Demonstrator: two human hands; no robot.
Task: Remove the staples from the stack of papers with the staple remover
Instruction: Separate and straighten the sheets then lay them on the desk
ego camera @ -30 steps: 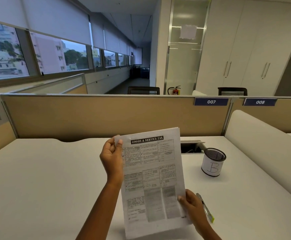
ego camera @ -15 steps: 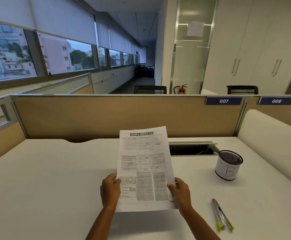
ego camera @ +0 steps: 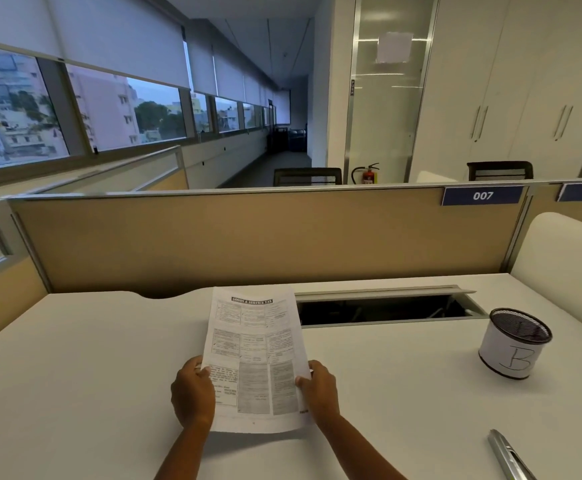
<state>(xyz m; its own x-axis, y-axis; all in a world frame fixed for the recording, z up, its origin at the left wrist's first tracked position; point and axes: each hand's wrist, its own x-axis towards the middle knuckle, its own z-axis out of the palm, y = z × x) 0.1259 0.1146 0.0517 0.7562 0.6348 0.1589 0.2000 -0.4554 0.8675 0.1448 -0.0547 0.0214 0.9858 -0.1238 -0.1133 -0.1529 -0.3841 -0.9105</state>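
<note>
A stack of printed papers (ego camera: 253,344) headed "GOODS & SERVICE TAX" is held low over the white desk, its top edge pointing away from me. My left hand (ego camera: 192,393) grips its lower left edge and my right hand (ego camera: 319,389) grips its lower right edge, thumbs on the front page. The staple remover (ego camera: 507,457), a slim silver tool, lies on the desk at the lower right, apart from both hands and partly cut off by the frame. No staple is visible at this size.
A black mesh cup (ego camera: 514,342) wrapped in paper marked "B" stands at the right. An open cable slot (ego camera: 383,308) runs behind the papers. A tan partition (ego camera: 248,237) closes the desk (ego camera: 74,375) at the back, and a cream rounded divider (ego camera: 566,258) closes it on the right.
My left hand slid from the papers' top left corner down to the lower left edge. The papers were lowered toward the desk and away from me, and the view shifted left.
</note>
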